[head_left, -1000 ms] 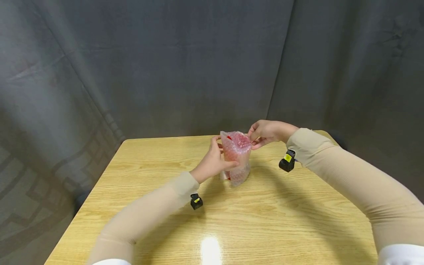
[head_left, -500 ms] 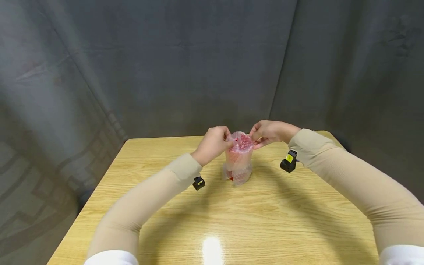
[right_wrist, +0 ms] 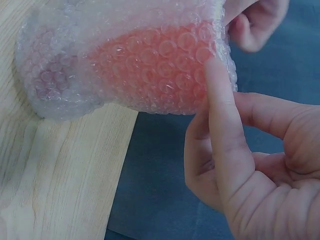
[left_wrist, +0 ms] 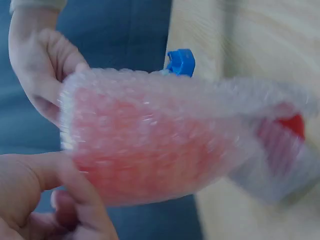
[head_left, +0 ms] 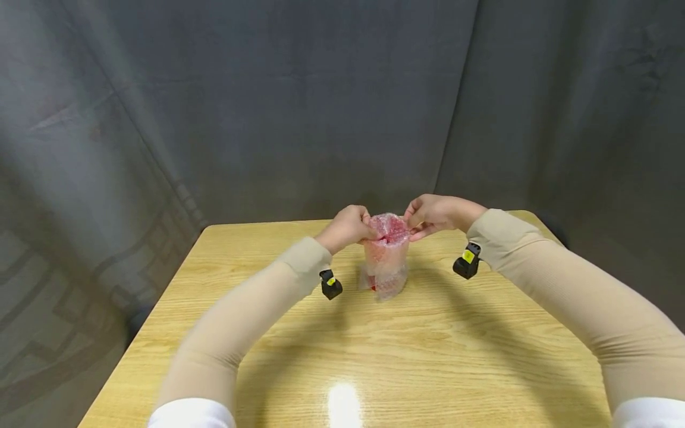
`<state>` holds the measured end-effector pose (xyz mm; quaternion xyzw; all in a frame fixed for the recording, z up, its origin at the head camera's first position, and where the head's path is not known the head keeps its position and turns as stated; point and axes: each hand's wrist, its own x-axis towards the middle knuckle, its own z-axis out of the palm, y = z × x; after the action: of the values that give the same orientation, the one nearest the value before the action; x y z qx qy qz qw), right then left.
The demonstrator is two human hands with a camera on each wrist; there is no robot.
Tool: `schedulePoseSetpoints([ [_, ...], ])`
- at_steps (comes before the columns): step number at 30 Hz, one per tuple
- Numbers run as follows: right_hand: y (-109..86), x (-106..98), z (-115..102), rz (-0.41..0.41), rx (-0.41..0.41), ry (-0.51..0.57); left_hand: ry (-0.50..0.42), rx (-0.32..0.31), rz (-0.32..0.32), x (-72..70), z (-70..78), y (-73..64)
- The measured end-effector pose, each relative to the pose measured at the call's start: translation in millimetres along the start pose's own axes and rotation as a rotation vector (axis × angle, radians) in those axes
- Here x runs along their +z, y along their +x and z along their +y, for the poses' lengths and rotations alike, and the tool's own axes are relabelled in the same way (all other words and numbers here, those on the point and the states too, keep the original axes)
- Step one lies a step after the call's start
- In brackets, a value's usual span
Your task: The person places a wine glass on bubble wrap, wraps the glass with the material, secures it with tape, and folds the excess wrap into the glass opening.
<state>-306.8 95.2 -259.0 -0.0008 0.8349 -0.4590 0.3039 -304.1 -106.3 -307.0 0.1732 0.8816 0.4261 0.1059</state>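
A bundle of clear bubble wrap (head_left: 386,258) stands upright on the table, wrapped around something pink and red whose shape is mostly hidden. Its top end is gathered inward. My left hand (head_left: 348,229) pinches the left side of that top edge; in the left wrist view its thumb and fingers meet at the wrap's rim. On the opposite side, my right hand (head_left: 436,213) pinches the rim between thumb and fingers, as the right wrist view shows close up. A bright red part (left_wrist: 294,125) peeks out at the wrap's lower end.
The bundle stands near the far edge of a light wooden table (head_left: 455,356). Dark grey curtains (head_left: 321,107) hang behind and at the sides. Each wrist carries a small black camera, such as the right one (head_left: 467,261). Behind the wrap shows a small blue plastic part (left_wrist: 181,62).
My left hand has risen from the bundle's side to its top edge and folded the standing left flap inward. The right hand has stayed at the right rim.
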Motion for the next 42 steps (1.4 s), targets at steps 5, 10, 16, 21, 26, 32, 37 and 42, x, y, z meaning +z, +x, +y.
schedulePoseSetpoints([
  [5,2.0,3.3,-1.6,-0.016,-0.005,-0.006,-0.306,-0.171,-0.002,9.9,-13.0,4.1],
  [10,1.6,4.1,-3.0,-0.002,-0.002,-0.029,-0.223,-0.159,-0.015,8.9,-10.5,5.4],
  [16,0.0,3.1,-3.3,0.008,0.002,-0.045,0.223,-0.103,-0.170,-15.9,7.9,12.9],
  [21,-0.1,2.9,-3.3,0.012,0.005,-0.040,0.119,-0.046,-0.261,-30.7,12.4,21.9],
  [26,0.7,2.9,-2.9,0.013,-0.002,-0.047,0.025,0.021,-0.225,-19.3,0.4,36.3],
  [32,-0.4,3.3,-4.3,0.016,-0.003,-0.051,0.141,0.041,-0.139,-3.8,-3.2,45.2],
  [37,0.4,5.5,-4.9,0.014,-0.002,-0.042,0.187,0.048,-0.193,-1.3,-4.1,50.8],
  [42,2.1,6.4,-4.7,0.014,-0.006,-0.039,0.191,0.046,-0.212,-2.8,-4.9,52.3],
])
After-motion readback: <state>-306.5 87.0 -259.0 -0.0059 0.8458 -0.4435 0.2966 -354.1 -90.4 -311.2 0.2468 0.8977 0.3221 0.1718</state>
